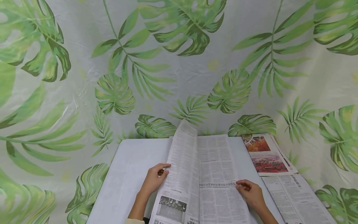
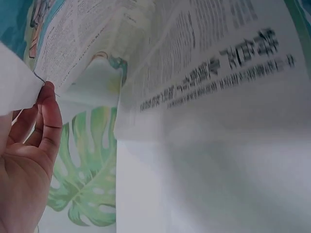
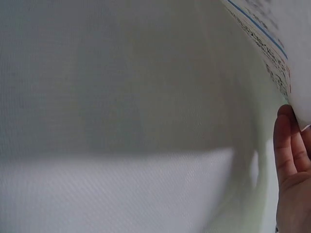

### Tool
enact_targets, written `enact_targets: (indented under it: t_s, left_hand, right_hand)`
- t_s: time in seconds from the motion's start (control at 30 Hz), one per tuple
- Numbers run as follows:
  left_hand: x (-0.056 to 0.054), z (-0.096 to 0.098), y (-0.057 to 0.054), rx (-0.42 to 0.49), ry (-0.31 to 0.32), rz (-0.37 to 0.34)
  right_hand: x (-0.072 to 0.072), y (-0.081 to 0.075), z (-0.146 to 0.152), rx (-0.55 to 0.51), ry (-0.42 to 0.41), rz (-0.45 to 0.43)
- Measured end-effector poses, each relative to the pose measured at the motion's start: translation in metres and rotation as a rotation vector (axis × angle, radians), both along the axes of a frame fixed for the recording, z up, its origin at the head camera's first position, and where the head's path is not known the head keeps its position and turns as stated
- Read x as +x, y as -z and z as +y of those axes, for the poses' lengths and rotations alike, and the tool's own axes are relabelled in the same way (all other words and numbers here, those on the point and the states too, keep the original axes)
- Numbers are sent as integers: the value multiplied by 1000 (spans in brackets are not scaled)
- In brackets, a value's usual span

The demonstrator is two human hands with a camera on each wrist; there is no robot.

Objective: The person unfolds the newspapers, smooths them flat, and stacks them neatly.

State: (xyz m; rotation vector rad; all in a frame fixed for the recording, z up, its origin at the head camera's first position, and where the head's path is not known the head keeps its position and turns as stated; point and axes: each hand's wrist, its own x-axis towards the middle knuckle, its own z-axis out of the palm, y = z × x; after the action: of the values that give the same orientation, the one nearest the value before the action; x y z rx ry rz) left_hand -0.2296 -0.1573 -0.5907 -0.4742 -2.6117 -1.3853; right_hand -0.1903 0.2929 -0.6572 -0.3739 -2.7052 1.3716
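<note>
Two bare forearms, cut off by the near edge, lead to two hands on one newspaper (image 1: pixel 215 168) that lies open at the middle of one white table (image 1: pixel 131 168). Its left hand (image 1: pixel 154 179) pinches the left page's outer edge between thumb and fingers; the right hand (image 1: pixel 250 193) pinches the right page's outer edge. Two pages face up, the left one lifted, its far corner rising past the table's far edge. One grey photo (image 1: pixel 171 209) sits near on the left page. At the right lie one colour sheet (image 1: pixel 268 158) with two large photos and, nearer, one grey printed sheet (image 1: pixel 296 199); how many sheets lie beneath is hidden. One leaf-patterned cloth (image 1: pixel 190 77) hangs behind. The newspaper's near end is cut off, its small print unreadable; the right wrist view is mostly pale blur.
</note>
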Motion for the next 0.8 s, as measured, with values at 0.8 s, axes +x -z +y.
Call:
enact_targets:
  t_s: [0.8]
  left_hand:
    - [8,-44,9,-27,-121,-24]
  right_hand:
    - [3,-2,15,9,11,-11]
